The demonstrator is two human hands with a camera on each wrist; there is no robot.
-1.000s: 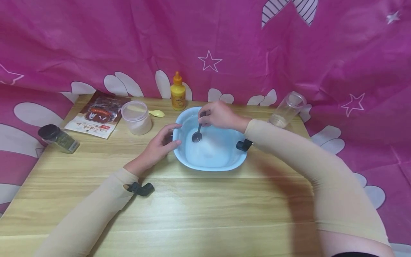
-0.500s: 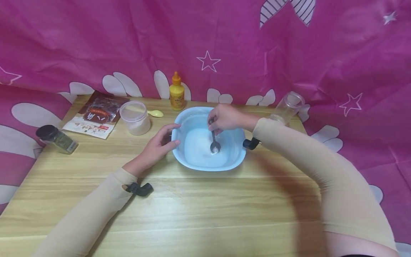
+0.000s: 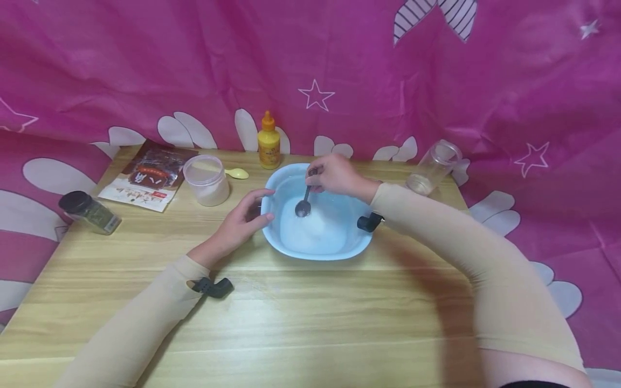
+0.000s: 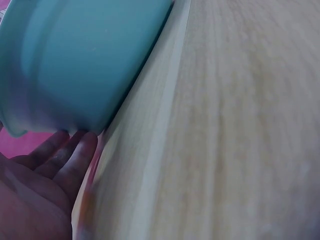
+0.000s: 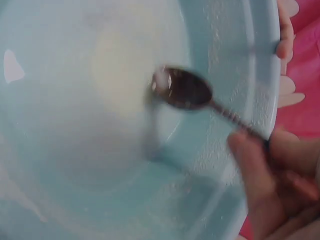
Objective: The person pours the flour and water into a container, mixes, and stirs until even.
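Note:
My left hand (image 3: 236, 225) holds the left rim of a light blue plastic basin (image 3: 317, 255), thumb and forefinger at the rim. In the left wrist view, the other fingers (image 4: 75, 159) of that hand reach along the basin's outer wall (image 4: 95, 55). Inside the basin lies a whitish, watery-looking content, with droplets on the wall. My right hand (image 3: 335, 177) pinches the handle of a small dark metal spoon (image 3: 303, 208), bowl end down inside the basin. Seen from the right wrist, the spoon's bowl (image 5: 187, 90) is slightly blurred and carries a white glint.
Left of the basin are a clear tub of white powder (image 3: 212, 189), a yellow spoon (image 3: 237, 173), a spice packet (image 3: 145, 178) and a tipped black-lidded jar (image 3: 92, 213). A yellow bottle (image 3: 269, 145) stands behind, and a clear jar (image 3: 432, 168) at the back right.
The spoon in my right hand swept right and toward the near side inside the basin, then back left. My left hand has stayed at the basin's rim.

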